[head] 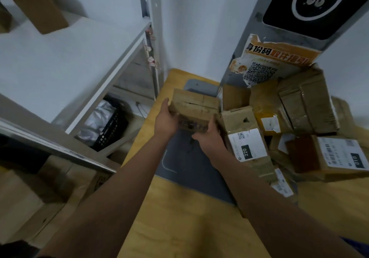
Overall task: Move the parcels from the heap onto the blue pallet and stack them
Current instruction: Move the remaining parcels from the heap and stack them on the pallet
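**A:** Storeroom corner: white walls, yellow floor (179,223), metal shelving (103,62) on the left. What have the hands got?

**B:** One brown cardboard parcel (196,106), held between them. The left hand (166,122) clasps its near left corner, thumb up the side. The right hand (209,139) cups the near right corner from below. Both are closed round it, nothing slack.

**A:** And where is it?

**B:** Over the far half of the blue pallet (185,165), the flat grey-blue slab on the floor. I cannot tell whether its underside touches the pallet. The heap (299,108) lies just to the right, and its box labelled 220 (247,144) sits right beside the right wrist.

**A:** So how to set it down well?

**B:** I'd lower it level, square to the pallet's edges and towards the back, so there's room and a flat base for stacking. Keep it clear of the heap's nearest box. Draw the fingers out from under only once the weight is down.

**A:** How does the parcel look?

**B:** Flat, oblong and worn. A seam runs across the top, and there's dark print on the near face, too blurred to read. It seems light enough for an easy two-handed carry.
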